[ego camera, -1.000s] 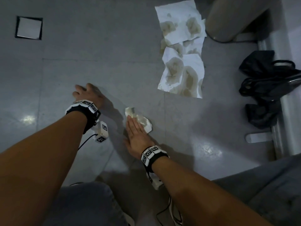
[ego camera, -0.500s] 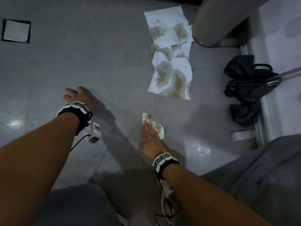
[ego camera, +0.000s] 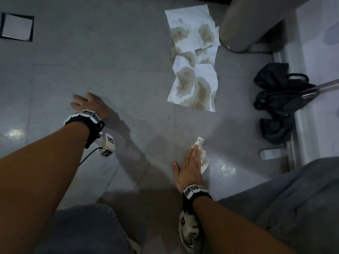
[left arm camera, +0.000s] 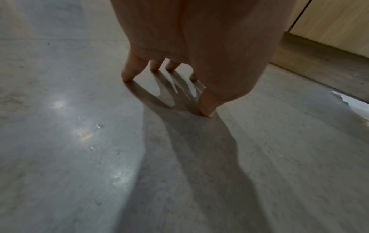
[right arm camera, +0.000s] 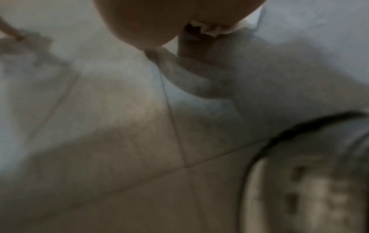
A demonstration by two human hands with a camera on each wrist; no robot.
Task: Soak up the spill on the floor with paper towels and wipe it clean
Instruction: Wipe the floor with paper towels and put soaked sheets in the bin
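Note:
My right hand [ego camera: 189,165] lies flat with straight fingers on a crumpled white paper towel wad [ego camera: 202,154], pressing it onto the grey floor tiles [ego camera: 128,74]. The right wrist view is blurred and shows only a scrap of the wad [right arm camera: 209,30] under the palm. My left hand [ego camera: 88,103] is spread on the floor to the left, propped on its fingertips [left arm camera: 127,75], holding nothing. Several flat paper towels [ego camera: 194,57] with brown wet stains lie on the floor farther ahead.
A grey cylindrical bin or post base [ego camera: 245,24] stands beside the stained towels. Black bags [ego camera: 278,99] lie by a metal rail [ego camera: 291,143] on the right. A square floor drain cover [ego camera: 17,27] sits at the far left. My knees are at the bottom edge.
My right hand has slid the wad to the right across the floor, away from my left hand. The left hand has stayed planted.

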